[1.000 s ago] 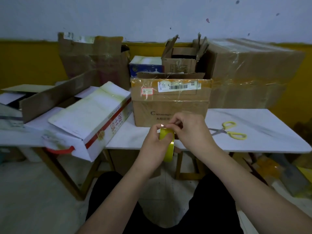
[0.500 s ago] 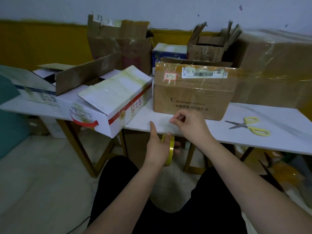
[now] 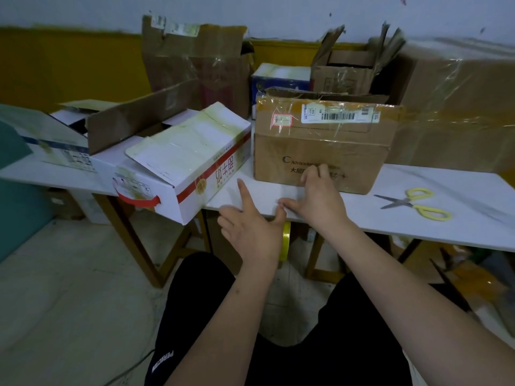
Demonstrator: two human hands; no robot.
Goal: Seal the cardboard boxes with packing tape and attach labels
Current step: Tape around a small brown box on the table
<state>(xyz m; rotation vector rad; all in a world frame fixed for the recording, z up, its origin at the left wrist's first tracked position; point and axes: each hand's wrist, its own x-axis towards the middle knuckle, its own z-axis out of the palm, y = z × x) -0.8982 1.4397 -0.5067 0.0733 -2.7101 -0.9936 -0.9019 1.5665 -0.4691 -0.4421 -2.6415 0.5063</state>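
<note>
My left hand (image 3: 250, 235) grips a yellow tape roll (image 3: 286, 240) just below the table's front edge, index finger pointing up. My right hand (image 3: 317, 199) is raised beside it. Its fingertips are pinched on the tape end in front of the lower face of a brown cardboard box (image 3: 320, 146). The clear strip itself is hard to make out. That box stands on the white table (image 3: 459, 188), wrapped in clear tape, with a barcode label (image 3: 340, 117) near its top edge.
A white box with a red stripe (image 3: 195, 154) lies open and overhangs the table edge at left. Yellow-handled scissors (image 3: 418, 204) lie to the right. Several more cardboard boxes (image 3: 457, 107) are stacked behind. My legs are under the table.
Both hands have risen from below the table edge. My right hand moved up and away from the roll to the brown box's front. The view has shifted left.
</note>
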